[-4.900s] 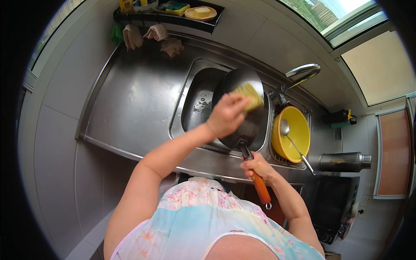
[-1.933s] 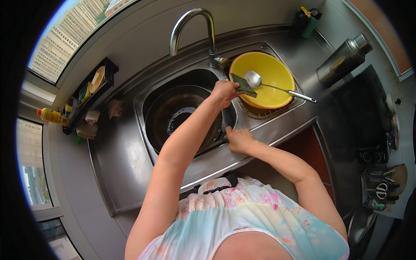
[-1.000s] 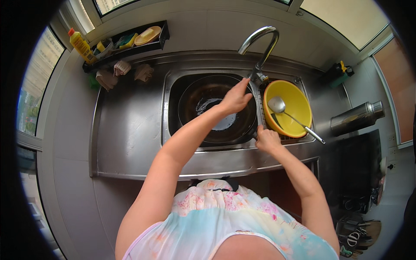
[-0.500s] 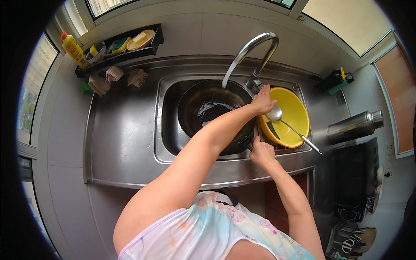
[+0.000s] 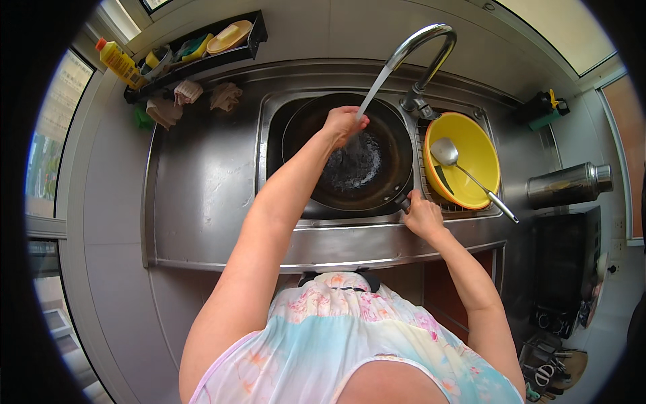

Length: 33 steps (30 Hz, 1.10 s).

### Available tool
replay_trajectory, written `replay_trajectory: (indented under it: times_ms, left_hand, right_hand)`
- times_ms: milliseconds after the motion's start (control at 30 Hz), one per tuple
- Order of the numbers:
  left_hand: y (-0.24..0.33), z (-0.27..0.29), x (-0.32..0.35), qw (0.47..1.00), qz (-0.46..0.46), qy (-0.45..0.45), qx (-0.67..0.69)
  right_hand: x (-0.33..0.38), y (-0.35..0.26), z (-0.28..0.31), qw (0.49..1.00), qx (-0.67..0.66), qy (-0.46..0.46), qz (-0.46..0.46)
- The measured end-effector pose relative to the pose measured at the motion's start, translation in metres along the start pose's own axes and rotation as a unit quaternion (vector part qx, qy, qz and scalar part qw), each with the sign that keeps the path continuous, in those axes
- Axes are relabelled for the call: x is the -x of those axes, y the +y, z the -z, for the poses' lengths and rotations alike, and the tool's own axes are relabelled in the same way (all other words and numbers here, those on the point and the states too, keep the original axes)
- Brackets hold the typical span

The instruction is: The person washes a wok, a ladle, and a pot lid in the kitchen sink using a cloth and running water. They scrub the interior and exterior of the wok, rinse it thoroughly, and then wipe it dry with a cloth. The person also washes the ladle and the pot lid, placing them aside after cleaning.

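The pan (image 5: 387, 149) is brownish-black, the bowl (image 5: 475, 148) yellow

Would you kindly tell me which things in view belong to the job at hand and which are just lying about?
In use:
pan, its handle in the right hand
tap, running at the left hand
sink, around the pan

Apparently just lying about:
yellow bowl
ladle, resting in the bowl
steel flask
cloths
yellow bottle

Water (image 5: 375, 91) now runs from the faucet (image 5: 449, 48). The left hand (image 5: 344, 126), which held the sponge (image 5: 443, 180) earlier, is under it, over the pan (image 5: 389, 158). The pan lies in the sink (image 5: 268, 111) rather than tilted up, and the sponge rests at the left inside the yellow bowl (image 5: 481, 161).
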<state>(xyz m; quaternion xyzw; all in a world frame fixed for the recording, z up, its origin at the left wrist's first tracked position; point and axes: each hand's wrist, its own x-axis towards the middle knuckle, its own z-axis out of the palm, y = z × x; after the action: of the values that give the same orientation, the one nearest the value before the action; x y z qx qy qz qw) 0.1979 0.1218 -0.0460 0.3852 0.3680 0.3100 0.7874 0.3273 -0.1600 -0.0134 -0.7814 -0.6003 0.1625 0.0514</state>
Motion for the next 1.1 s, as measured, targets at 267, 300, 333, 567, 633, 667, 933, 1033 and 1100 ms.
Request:
replay_trajectory:
  times_ms: [267,300,333,567,633,667,933,1033,1100]
  left_hand:
    - [0.053,-0.003,0.051,0.939,-0.051,-0.043,-0.336]
    - [0.051,0.003,0.049,0.934,-0.063,-0.043,-0.348]
    - [0.048,0.009,0.048,0.943,-0.062,-0.037,-0.324]
    - [0.020,0.031,0.045,0.990,-0.022,-0.014,-0.137]
    - [0.009,0.025,0.043,0.995,-0.012,-0.021,-0.095]
    - [0.004,0.019,0.042,0.997,-0.007,-0.025,-0.075]
    - [-0.018,0.014,0.028,0.936,-0.071,-0.074,-0.336]
    - [-0.030,0.057,0.034,0.726,-0.203,0.008,-0.657]
    - [-0.029,0.086,0.062,0.663,-0.167,0.080,-0.726]
  right_hand:
    - [0.002,-0.015,-0.034,0.995,-0.057,0.084,-0.009]
    - [0.003,-0.015,-0.033,0.993,-0.054,0.101,-0.001]
    - [0.003,-0.015,-0.031,0.993,-0.027,0.114,0.004]
    - [-0.003,-0.005,-0.004,0.982,0.131,0.131,0.026]
    - [-0.004,-0.005,0.008,0.981,0.162,0.102,0.028]
    - [-0.005,-0.004,0.013,0.980,0.176,0.088,0.030]
    - [-0.012,-0.028,0.090,0.974,0.203,-0.099,0.014]
    - [-0.013,-0.026,0.107,0.976,0.156,-0.155,-0.005]
    - [-0.008,-0.028,0.117,0.975,0.128,-0.180,-0.016]
